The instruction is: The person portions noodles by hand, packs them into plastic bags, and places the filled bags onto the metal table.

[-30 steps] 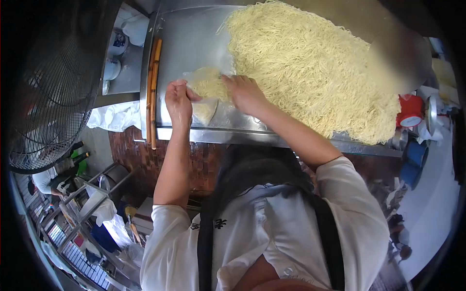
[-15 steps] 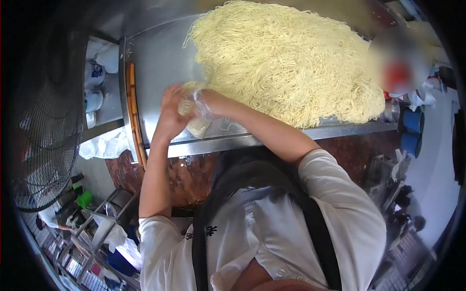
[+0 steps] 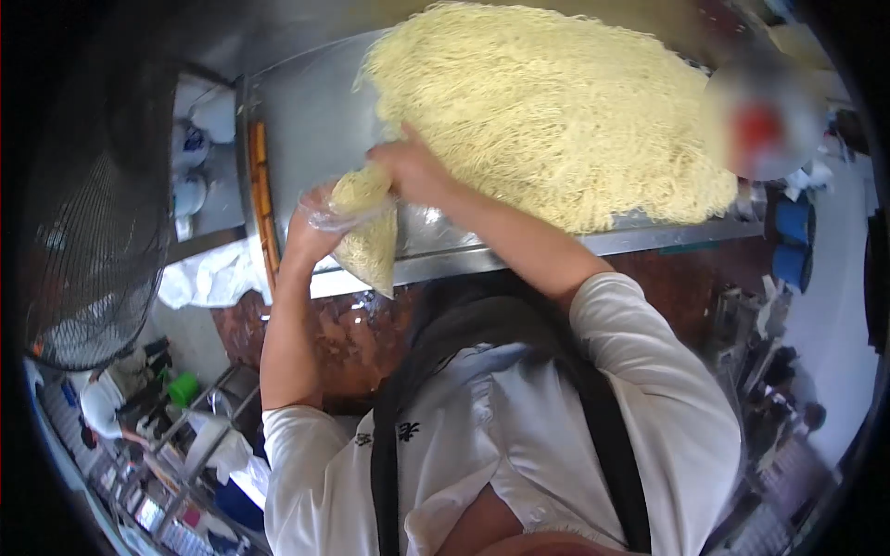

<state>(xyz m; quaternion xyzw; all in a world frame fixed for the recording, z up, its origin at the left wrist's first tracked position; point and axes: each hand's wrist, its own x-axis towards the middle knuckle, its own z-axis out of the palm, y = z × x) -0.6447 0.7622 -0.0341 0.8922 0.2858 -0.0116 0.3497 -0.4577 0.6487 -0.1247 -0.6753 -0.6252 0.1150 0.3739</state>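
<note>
"Noodles (image 3: 362,188) at the top of a clear bag (image 3: 369,259), right?"

"Yes. A clump sits at the bag's mouth, and more show through the plastic below. The bag narrows to a corner that, from this view, lies past the near edge of the metal surface (image 3: 311,102)."

"And the hands?"

"Apart, one on each side of the clump. The left hand (image 3: 313,227) is clasped on the bag near its mouth. The right hand (image 3: 417,174) is at the other side of the clump; whether it grips any strands, I can't tell."

"Any more noodles?"

"A big heap (image 3: 547,111), spread over much of the surface, beyond the right hand."

"What else is around?"

"Poles (image 3: 262,199) lie along the surface's left edge, with white plastic (image 3: 213,278) near their lower end. A fan (image 3: 88,269) is farther left, and blue bins (image 3: 793,227) are at the far right, past the heap. The person wears a dark apron (image 3: 491,320) over a white shirt (image 3: 556,445)."
</note>
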